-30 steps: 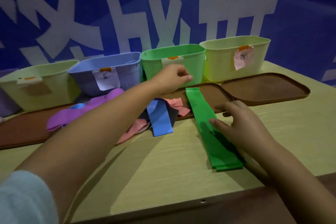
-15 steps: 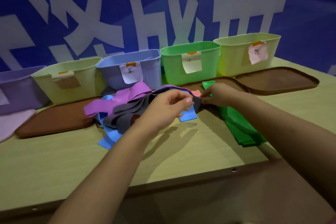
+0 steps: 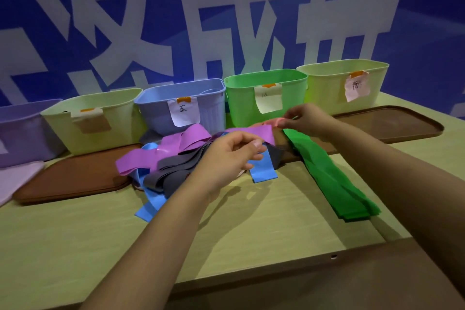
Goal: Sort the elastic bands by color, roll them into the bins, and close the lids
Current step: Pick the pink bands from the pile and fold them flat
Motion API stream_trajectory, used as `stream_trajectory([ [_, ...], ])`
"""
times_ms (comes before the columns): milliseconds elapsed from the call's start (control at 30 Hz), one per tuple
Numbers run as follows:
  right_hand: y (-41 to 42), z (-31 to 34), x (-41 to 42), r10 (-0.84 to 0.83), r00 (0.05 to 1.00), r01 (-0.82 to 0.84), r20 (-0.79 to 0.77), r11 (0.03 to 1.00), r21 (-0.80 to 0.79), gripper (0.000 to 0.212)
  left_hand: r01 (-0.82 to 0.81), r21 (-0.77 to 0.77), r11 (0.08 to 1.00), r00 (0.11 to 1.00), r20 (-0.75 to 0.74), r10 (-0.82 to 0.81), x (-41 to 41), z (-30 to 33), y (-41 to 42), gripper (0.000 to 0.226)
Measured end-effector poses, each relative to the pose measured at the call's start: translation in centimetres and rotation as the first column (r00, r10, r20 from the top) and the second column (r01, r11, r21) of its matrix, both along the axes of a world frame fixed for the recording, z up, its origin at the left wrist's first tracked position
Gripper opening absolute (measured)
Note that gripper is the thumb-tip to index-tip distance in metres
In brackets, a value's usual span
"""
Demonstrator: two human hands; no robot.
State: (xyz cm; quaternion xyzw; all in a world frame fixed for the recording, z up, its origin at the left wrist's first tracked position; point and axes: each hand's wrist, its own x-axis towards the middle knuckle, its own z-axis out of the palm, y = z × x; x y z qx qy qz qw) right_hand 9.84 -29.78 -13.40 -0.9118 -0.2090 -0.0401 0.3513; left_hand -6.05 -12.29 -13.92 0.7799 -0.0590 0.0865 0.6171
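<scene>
left hand [image 3: 231, 156] fingers curled over tangled bands pile [image 3: 176, 158], hold unclear | right hand [image 3: 307, 119] pinches pink band [image 3: 270, 122] before green bin [image 3: 266, 95] | green bands [image 3: 334, 178] toward tabletop's [image 3: 75, 246] right edge

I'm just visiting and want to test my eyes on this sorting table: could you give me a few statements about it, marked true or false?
1. The green bands lie stretched out apart from the mixed pile. True.
2. The right hand pinches a pink band. True.
3. The green bin has its lid on. False: it stands open, and brown lids lie on the table.
4. The left hand rests flat on bare table. False: it hovers over the pile, fingers curled.
</scene>
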Motion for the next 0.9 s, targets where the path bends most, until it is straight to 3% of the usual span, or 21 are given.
stream_trajectory([
  [133, 1.5, 2.6, -0.9, 0.084, 0.996, -0.080, -0.003, 0.963, 0.258, 0.024, -0.039, -0.027, 0.999, 0.998, 0.054, 0.041, 0.4, 0.6, 0.3, 0.009],
  [367, 5.7, 7.7, -3.8, 0.227, 0.973, -0.202, 0.040, 0.754, 0.624, 0.012, -0.198, -0.112, 0.974, 0.948, 0.230, 0.219, 1.5, 3.1, 1.8, 0.018],
  [600, 10.2, 14.1, -6.2, 0.196, 0.960, -0.280, 0.201, 0.600, 0.750, 0.012, -0.268, -0.108, 0.957, 0.925, 0.249, 0.287, 1.4, 5.0, 4.8, 0.028],
  [733, 12.0, 15.5, -8.3, 0.246, 0.942, -0.334, 0.226, 0.681, 0.652, 0.019, -0.383, -0.241, 0.892, 0.867, 0.239, 0.437, 0.2, 4.7, 6.6, 0.022],
  [900, 12.8, 14.6, -11.3, 0.244, 0.940, -0.341, 0.239, 0.711, 0.615, 0.026, -0.434, -0.507, 0.745, 0.671, 0.369, 0.643, -3.9, 6.9, 9.2, 0.015],
])
